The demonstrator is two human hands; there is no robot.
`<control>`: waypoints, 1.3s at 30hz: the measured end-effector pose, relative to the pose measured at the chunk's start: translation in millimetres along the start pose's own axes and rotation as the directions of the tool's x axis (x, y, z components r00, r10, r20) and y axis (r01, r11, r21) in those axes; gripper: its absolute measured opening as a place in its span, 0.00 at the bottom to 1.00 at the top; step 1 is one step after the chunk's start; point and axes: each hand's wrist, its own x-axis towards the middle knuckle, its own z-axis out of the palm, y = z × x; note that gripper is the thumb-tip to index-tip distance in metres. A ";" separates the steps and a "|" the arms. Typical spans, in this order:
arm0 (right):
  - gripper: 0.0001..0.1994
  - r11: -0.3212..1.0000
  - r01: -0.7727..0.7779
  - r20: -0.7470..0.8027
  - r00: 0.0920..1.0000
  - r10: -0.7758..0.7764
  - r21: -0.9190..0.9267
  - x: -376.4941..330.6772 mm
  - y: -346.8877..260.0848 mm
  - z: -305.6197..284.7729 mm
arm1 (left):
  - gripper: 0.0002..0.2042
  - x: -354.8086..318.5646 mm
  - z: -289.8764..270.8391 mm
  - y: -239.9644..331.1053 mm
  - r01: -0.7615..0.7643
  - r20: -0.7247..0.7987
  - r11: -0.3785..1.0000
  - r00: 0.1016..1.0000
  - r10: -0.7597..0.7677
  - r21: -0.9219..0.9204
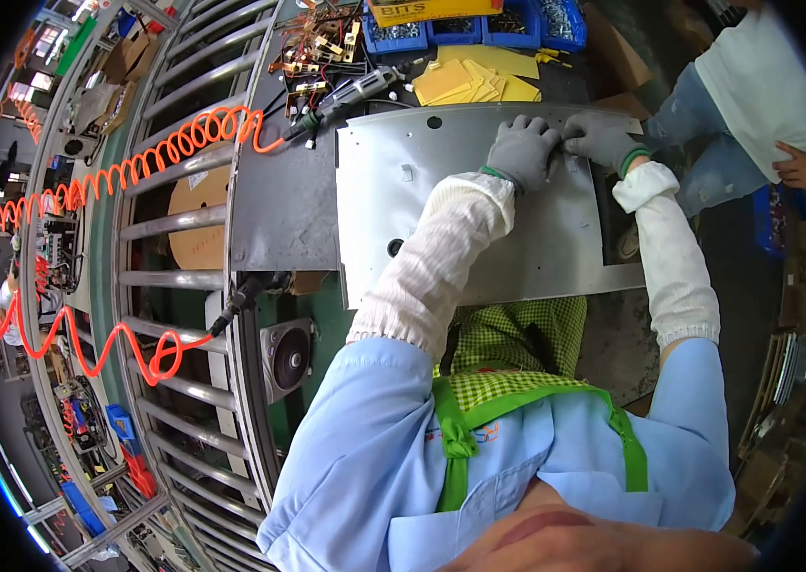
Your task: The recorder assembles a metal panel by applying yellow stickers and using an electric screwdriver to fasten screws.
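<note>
A flat, dull grey metal panel, pierced by a few small holes, is seen lying on the dark workbench, its far edge pressed by the gloved left hand and right hand, fingers curled narrowly together.

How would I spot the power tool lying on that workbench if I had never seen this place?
Start at the big grey metal panel under the two gloved hands. Just beyond its far left corner, beside the yellow sheets, lies a slim grey and black power screwdriver. Unlike the loose brass parts near it, it is one long barrel, ending by the orange coiled hose.
</note>
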 end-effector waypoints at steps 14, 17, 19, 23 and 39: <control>0.13 0.971 -0.232 0.194 0.951 0.240 -0.065 26.2 -7.5 -11.4 | 0.15 -3.9 1.3 -1.8 -0.027 -0.046 0.999 0.999 0.026 -0.030; 0.14 0.995 -0.084 0.067 0.995 0.080 0.047 6.3 3.0 -0.9 | 0.14 -4.9 1.4 -3.9 -0.020 -0.030 1.000 0.999 0.020 -0.006; 0.14 0.972 -0.051 0.059 0.998 0.038 0.231 -5.8 16.7 -0.6 | 0.14 -3.9 3.2 -1.9 -0.024 -0.005 1.000 1.000 0.024 0.011; 0.11 0.966 0.231 -0.070 0.972 -0.224 0.120 -18.5 17.5 8.0 | 0.14 -1.0 1.4 1.0 -0.033 -0.021 0.999 0.999 0.033 0.006; 0.15 0.981 0.089 0.060 0.993 -0.100 0.174 3.9 17.9 9.1 | 0.16 -6.6 3.1 -3.9 -0.064 0.026 0.997 0.998 0.065 -0.052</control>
